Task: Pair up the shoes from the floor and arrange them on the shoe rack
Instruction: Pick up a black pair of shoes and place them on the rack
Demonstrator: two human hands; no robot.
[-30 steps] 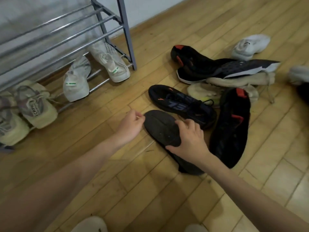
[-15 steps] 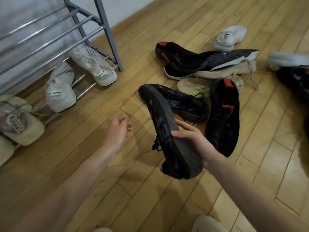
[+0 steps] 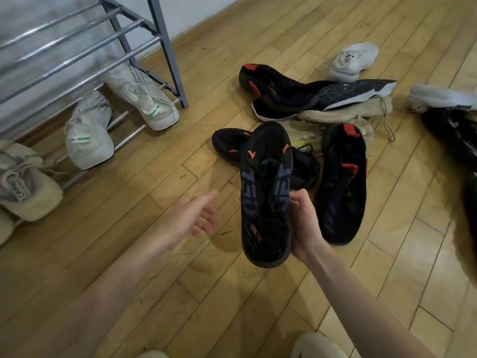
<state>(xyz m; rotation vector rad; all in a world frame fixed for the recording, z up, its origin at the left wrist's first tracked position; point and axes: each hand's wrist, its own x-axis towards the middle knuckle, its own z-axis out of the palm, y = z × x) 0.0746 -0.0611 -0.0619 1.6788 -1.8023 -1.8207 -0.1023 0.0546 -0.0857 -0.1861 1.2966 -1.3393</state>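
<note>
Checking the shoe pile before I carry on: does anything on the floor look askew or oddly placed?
Yes. A dark shoe with a white sole edge lies tipped on its side across a beige shoe, stacked rather than flat. The black shoe in the right hand is off the floor.

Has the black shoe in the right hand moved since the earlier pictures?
Yes. The black shoe was sole-up on the floor; now the right hand holds it above the floor, top side up.

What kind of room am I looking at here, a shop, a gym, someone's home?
Most likely a home entryway or hallway. A metal shoe rack stands against a plain wall with worn sneakers on its bottom rails, and mixed loose shoes lie on a wooden plank floor.
</note>
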